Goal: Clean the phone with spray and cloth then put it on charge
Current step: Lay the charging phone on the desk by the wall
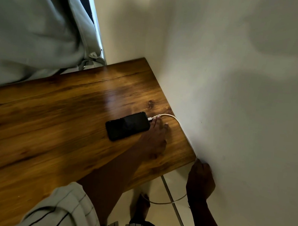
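Note:
A black phone (128, 125) lies screen up on the wooden table (52, 121), near the wall. A white charging cable (169, 116) is plugged into its right end and curves over the table's edge by the wall. My left hand (156, 133) rests flat on the table beside the phone, with straight fingertips touching the cable's connector. My right hand (201, 179) is below the table's corner, against the wall. Its fingers curl round the cable's other end, and the plug itself is hidden behind the hand. No spray or cloth is in view.
A white wall (238, 85) runs along the table's right side. A grey curtain (34, 29) hangs past the far left edge. Below the table, a metal leg (174, 202) slants down, slack cable (163, 203) loops, and a foot (141, 208) stands on the pale floor.

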